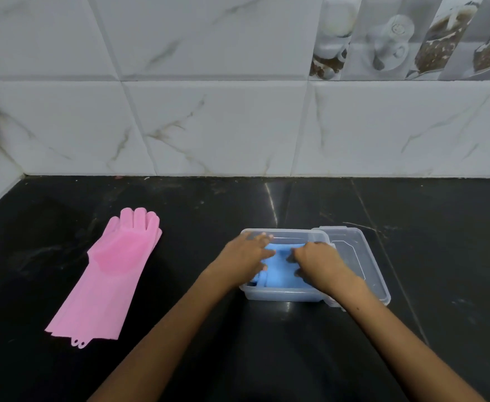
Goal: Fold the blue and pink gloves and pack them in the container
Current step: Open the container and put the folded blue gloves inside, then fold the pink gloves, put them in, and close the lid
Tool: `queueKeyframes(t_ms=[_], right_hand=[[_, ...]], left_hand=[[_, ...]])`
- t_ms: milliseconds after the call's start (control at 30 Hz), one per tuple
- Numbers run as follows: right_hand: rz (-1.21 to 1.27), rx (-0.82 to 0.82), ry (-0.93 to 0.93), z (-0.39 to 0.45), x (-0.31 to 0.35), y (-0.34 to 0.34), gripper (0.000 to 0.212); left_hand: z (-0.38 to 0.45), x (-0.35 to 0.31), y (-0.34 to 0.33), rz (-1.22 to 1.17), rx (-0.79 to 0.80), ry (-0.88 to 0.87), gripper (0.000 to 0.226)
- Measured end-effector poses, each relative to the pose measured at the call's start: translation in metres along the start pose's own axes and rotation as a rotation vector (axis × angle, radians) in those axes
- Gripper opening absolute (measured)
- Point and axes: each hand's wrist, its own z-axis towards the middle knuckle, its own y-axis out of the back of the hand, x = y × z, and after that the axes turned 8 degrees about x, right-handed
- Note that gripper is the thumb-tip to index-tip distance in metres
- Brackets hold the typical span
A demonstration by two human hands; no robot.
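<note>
Black counter — both hands (245,255) (317,264) press flat on folded blue gloves (278,266) inside clear container (281,294).

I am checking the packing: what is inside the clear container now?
Folded blue gloves lie inside the container, pressed by the left hand and right hand. The hands hide part of them.

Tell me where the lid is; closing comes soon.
Head view: the clear lid lies flat on the black counter, against the container's right side.
</note>
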Motion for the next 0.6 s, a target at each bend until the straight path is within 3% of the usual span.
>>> queueKeyframes(t_ms=[133,233,367,600], right_hand=[[0.262,-0.360,0.141,-0.008,0.043,0.026,0.050],[0.438,-0.556,0.366,-0.001,0.098,0.034,0.047],[0.507,-0.424,0.476,0.024,0.165,0.018,0.041],[0.604,-0.264,0.359,0.071,0.236,-0.007,0.035]], left_hand=[[-0.054,0.029,0.002,-0.209,-0.373,0.285,0.044],[-0.099,0.043,-0.017,-0.332,-0.370,0.512,0.043],[-0.147,0.053,-0.062,-0.445,-0.250,0.694,0.042],[-0.188,0.068,-0.106,-0.625,-0.254,0.943,0.042]])
